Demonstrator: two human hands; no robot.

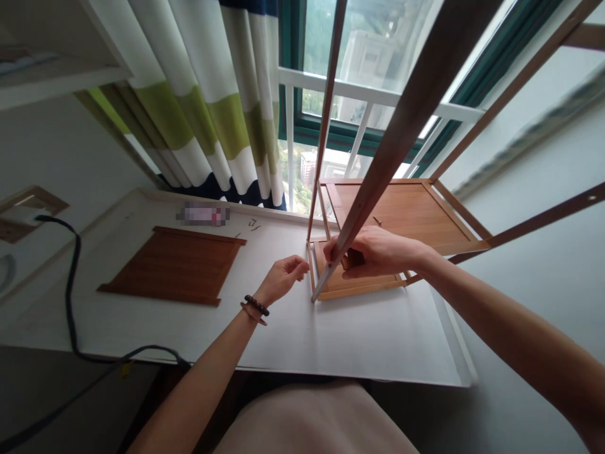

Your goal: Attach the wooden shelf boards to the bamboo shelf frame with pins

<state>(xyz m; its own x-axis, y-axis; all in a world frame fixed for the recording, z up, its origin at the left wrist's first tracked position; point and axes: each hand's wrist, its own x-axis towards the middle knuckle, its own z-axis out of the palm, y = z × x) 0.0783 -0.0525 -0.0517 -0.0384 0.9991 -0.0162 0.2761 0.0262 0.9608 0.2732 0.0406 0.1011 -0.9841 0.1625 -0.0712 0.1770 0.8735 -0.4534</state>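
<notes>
A wooden shelf rack stands on the white table, with slim posts and slatless panels; its near post (373,183) slants up across the view. My right hand (378,249) reaches between the panels, its fingers curled around the near post and frame; part of the grip is hidden. My left hand (283,277) hovers left of the post's foot, fingers pinched together; whatever they hold is too small to tell. The lower panel (382,284) lies under my right hand. On the upper panel (411,205) rests a small brass-coloured screw (377,220).
A loose wooden panel (177,265) lies on the white table (278,340) at left. Several small screws (254,224) lie beyond it, near a blurred packet (203,214). A black cable (70,296) hangs over the left side. Curtains (208,120) and a barred window stand behind.
</notes>
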